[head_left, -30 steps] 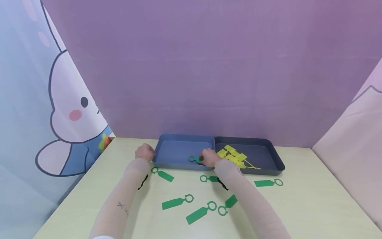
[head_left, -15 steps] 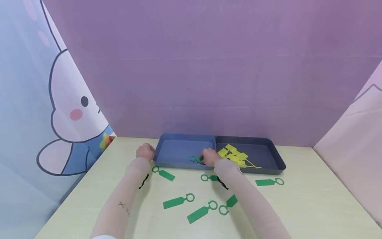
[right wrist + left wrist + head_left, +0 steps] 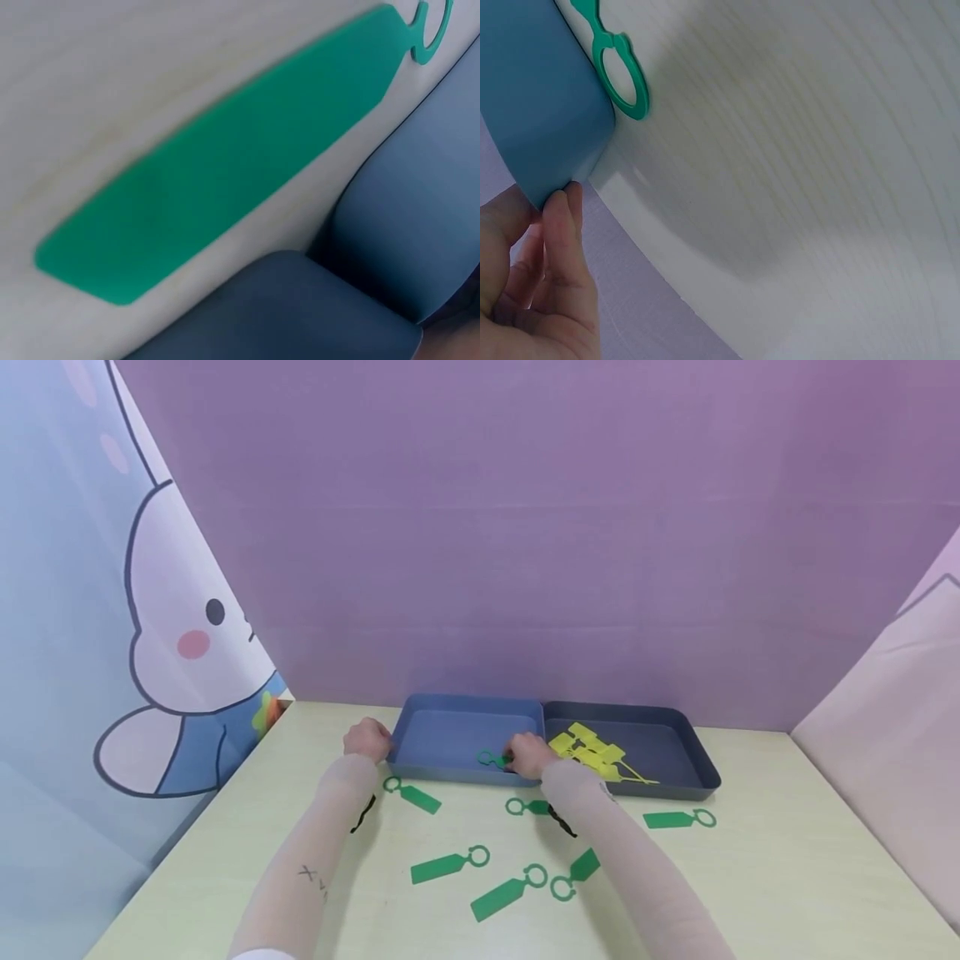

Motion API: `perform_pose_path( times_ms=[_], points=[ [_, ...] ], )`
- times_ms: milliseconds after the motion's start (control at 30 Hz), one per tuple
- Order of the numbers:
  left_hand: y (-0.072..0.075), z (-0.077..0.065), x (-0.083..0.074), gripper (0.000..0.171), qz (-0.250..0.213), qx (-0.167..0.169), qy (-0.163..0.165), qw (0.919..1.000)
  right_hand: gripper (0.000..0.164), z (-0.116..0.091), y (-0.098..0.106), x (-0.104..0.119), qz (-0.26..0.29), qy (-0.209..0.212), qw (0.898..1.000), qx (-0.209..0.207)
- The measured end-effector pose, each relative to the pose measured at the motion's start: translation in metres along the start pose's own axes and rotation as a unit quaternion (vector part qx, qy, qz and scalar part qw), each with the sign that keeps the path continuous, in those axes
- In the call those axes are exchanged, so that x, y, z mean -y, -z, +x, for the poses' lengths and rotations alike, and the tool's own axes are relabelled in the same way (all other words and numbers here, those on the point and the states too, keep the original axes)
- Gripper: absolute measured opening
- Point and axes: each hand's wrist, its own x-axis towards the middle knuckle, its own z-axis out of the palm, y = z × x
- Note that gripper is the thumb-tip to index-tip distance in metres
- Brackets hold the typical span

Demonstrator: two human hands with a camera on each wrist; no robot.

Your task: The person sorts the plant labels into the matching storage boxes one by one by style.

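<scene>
My left hand (image 3: 368,741) pinches the rim of the blue tray (image 3: 442,772) at its left side. In the left wrist view, the thumb and fingers (image 3: 561,225) meet around the edge of the blue tray (image 3: 540,97). Inside the front right part of that tray, my right hand (image 3: 529,756) holds a green ring-ended tag (image 3: 487,758); its flat end is hidden by the fingers. Below the right forearm, another green tag (image 3: 537,807) lies on the table, large in the right wrist view as the green tag (image 3: 217,165).
A dark grey tray (image 3: 667,752) adjoins the blue one and holds several yellow tags (image 3: 596,756). More green tags lie on the pale table (image 3: 405,927): one green tag (image 3: 420,799) by the left wrist, another green tag (image 3: 669,819) at right. A purple curtain (image 3: 525,568) hangs behind.
</scene>
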Motion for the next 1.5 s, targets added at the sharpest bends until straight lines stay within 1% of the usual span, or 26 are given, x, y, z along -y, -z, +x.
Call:
perform_pose_path(
  times_ms=[200, 367, 567, 733, 900, 1033, 1233, 1367, 1433, 1500],
  points=[
    [-0.004, 0.006, 0.005, 0.024, -0.004, 0.001, -0.001, 1.0, 0.025, -0.002, 0.001, 0.001, 0.017, 0.005, 1.0, -0.008],
    [-0.004, 0.006, 0.007, 0.024, -0.012, 0.004, 0.005, 0.9999, 0.027, -0.006, 0.001, -0.001, 0.035, 0.015, 0.999, -0.018],
    [-0.003, 0.007, 0.009, 0.025, -0.007, 0.0, 0.002, 1.0, 0.027, -0.015, 0.01, 0.002, 0.041, 0.037, 0.998, -0.024],
    [-0.003, 0.007, 0.01, 0.026, -0.006, -0.002, -0.001, 1.0, 0.029, -0.026, 0.022, 0.007, 0.044, 0.057, 0.997, -0.024],
    [-0.003, 0.007, 0.011, 0.025, -0.012, -0.002, 0.0, 0.9999, 0.031, -0.037, 0.034, 0.006, 0.046, 0.062, 0.997, -0.012],
    [-0.003, 0.007, 0.01, 0.025, -0.012, 0.001, 0.001, 0.9999, 0.033, -0.048, 0.043, 0.002, 0.039, 0.065, 0.997, -0.003],
    [-0.004, 0.005, 0.006, 0.025, -0.007, 0.006, 0.002, 1.0, 0.033, -0.068, 0.057, -0.006, 0.021, 0.083, 0.996, -0.003],
    [-0.004, 0.005, 0.006, 0.026, -0.005, 0.005, 0.002, 1.0, 0.033, -0.082, 0.062, -0.013, 0.007, 0.084, 0.996, -0.002],
    [-0.003, 0.005, 0.007, 0.026, -0.003, 0.005, 0.0, 1.0, 0.033, -0.089, 0.063, -0.016, 0.011, 0.084, 0.996, 0.0],
    [-0.003, 0.006, 0.009, 0.026, 0.0, 0.007, -0.002, 1.0, 0.033, -0.096, 0.064, -0.02, 0.015, 0.092, 0.996, 0.0]
  ],
)
